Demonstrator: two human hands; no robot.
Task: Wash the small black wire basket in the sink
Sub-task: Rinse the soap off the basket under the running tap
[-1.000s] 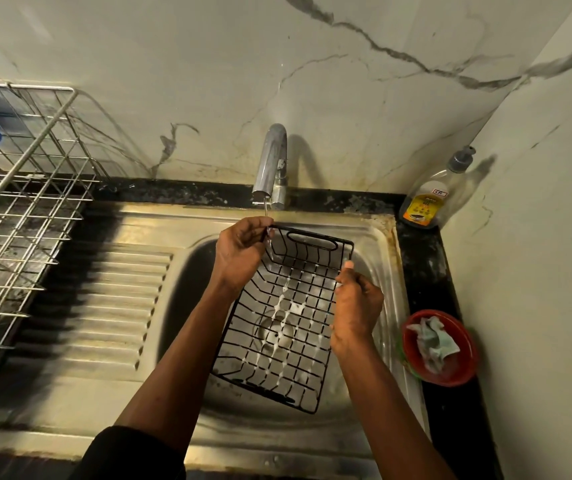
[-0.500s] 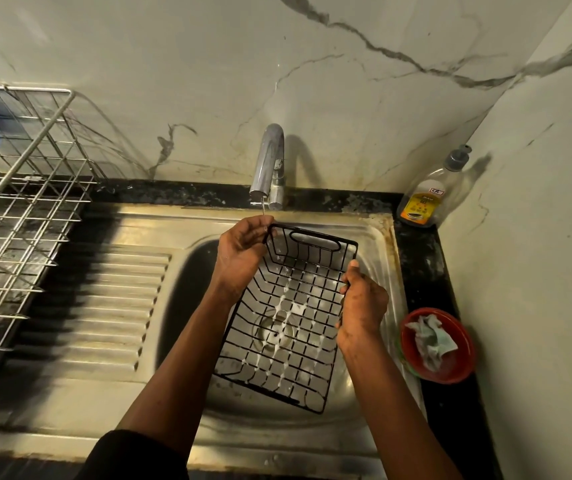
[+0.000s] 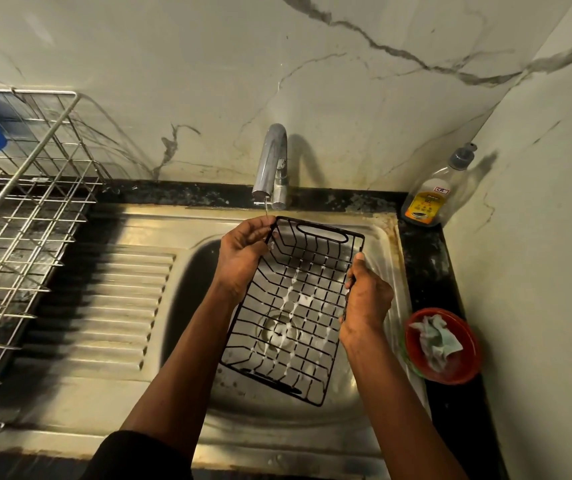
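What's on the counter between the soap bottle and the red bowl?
Nothing: the head view shows only bare black counter between the soap bottle and the red bowl.

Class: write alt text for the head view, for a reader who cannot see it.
Two hands hold a soapy black wire basket over a steel sink: the left hand grips its far corner under the trickling tap, the right hand its right rim. A soap bottle and a red bowl stand at right.

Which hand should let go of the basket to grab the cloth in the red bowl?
Right, likely. The right hand grips the basket by its right rim, beside the red bowl and its cloth. The left hand holds the far corner under the tap.
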